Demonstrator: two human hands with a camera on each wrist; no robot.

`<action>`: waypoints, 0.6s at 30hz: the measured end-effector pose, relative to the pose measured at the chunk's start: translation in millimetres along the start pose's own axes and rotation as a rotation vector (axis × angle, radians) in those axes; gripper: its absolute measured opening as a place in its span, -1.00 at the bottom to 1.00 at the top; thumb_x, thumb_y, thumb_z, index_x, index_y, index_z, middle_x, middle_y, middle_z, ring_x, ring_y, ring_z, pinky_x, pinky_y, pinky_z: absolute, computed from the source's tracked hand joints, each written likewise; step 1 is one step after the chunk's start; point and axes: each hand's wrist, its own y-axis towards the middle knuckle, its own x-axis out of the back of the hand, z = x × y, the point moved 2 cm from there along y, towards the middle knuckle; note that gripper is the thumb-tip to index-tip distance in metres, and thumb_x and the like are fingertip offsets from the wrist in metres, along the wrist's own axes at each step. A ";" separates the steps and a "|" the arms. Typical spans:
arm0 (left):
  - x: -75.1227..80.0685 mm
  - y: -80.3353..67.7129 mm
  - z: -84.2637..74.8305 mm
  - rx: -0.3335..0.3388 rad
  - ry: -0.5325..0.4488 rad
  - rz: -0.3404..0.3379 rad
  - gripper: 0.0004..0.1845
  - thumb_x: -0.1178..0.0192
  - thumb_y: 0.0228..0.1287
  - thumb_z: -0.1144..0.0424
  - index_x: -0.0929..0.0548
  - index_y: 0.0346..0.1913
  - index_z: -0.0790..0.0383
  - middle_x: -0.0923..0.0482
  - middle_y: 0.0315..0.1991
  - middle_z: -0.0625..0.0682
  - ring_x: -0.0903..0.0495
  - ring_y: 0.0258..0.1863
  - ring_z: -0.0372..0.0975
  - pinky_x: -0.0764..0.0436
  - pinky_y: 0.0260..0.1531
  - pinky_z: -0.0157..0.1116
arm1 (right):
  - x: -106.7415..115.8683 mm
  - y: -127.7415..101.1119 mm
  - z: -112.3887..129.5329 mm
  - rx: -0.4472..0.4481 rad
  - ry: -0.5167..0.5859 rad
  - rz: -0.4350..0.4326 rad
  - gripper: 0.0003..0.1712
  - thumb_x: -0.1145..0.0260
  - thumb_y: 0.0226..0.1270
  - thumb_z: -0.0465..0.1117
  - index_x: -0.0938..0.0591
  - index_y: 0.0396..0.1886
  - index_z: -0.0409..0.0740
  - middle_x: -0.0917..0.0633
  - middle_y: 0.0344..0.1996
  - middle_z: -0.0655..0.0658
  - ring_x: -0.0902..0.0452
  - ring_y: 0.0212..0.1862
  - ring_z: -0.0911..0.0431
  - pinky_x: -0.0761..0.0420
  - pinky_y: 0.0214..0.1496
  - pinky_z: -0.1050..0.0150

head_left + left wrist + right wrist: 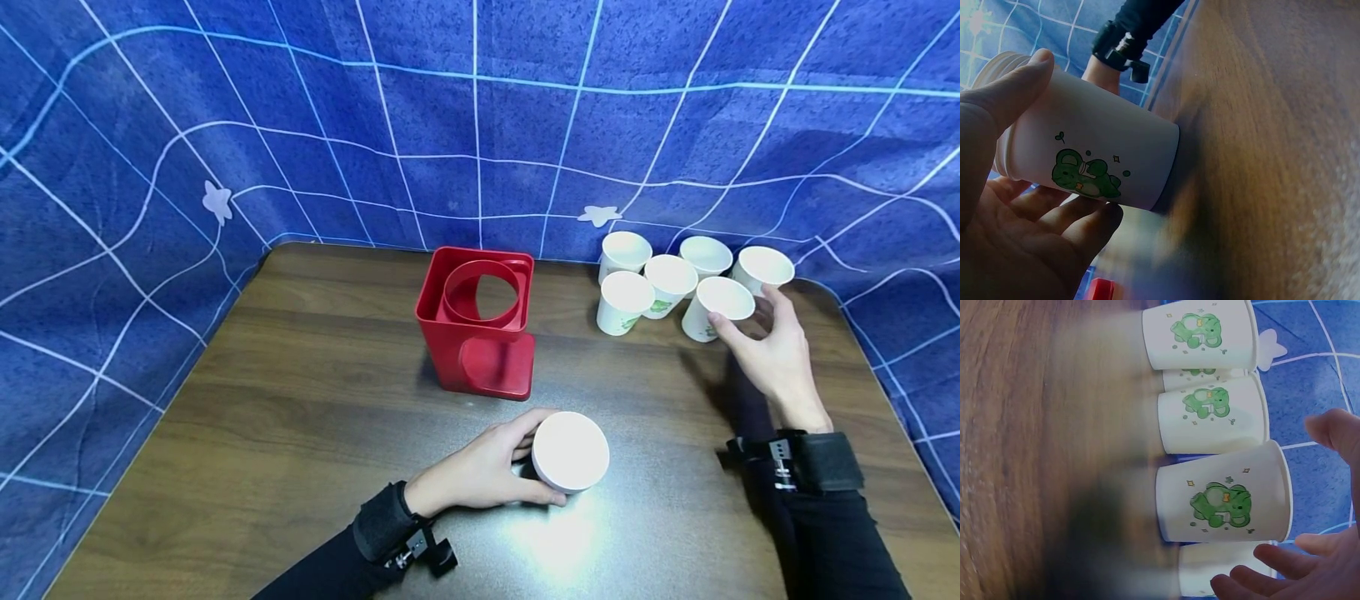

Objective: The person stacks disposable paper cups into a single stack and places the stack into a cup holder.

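My left hand (483, 468) holds a stack of white paper cups (570, 451) on the near middle of the table. Several nested rims show in the left wrist view, and a green bear is printed on the outer cup (1110, 134). At the right, my right hand (783, 362) reaches around the nearest white paper cup (722, 300), thumb on one side and fingers on the other. In the right wrist view the thumb (1332, 431) stands apart from that cup (1222, 500), and whether the fingers touch it I cannot tell. Several more upright paper cups (626, 293) stand close about it.
A red square holder (475, 367) with a round ring in its top stands at the middle back of the brown wooden table (300, 358). Blue cloth (420, 117) with white grid lines hangs behind the table and along its sides.
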 end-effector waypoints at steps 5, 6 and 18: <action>0.4 0.0 0.6 -0.005 -0.003 0.006 -0.10 -0.62 0.04 0.28 -0.37 0.43 -0.09 -0.52 0.33 -0.10 -0.54 0.31 -0.36 -0.50 0.33 -0.43 | -6.4 1.1 -5.6 -0.031 0.072 0.036 -0.04 -0.35 0.44 -0.01 -0.09 0.62 -0.28 -0.33 0.46 -0.42 -0.35 0.43 -0.17 -0.51 0.31 0.53; 0.5 0.1 0.8 -0.004 -0.006 0.008 -0.11 -0.62 0.04 0.28 -0.37 0.43 -0.09 -0.52 0.33 -0.10 -0.53 0.31 -0.36 -0.50 0.33 -0.43 | -7.4 1.1 -6.8 -0.034 0.080 0.038 -0.05 -0.35 0.45 -0.02 -0.10 0.61 -0.29 -0.34 0.45 -0.42 -0.38 0.41 -0.13 -0.51 0.26 0.58; 0.8 1.4 1.9 -0.008 -0.013 0.015 -0.11 -0.62 0.04 0.29 -0.37 0.42 -0.11 -0.52 0.33 -0.10 -0.54 0.30 -0.37 -0.51 0.32 -0.43 | -20.9 5.2 -20.9 0.007 0.095 0.009 -0.13 -0.41 0.41 -0.12 -0.20 0.55 -0.28 -0.47 0.36 -0.43 -0.52 0.07 0.46 -0.46 -0.03 0.74</action>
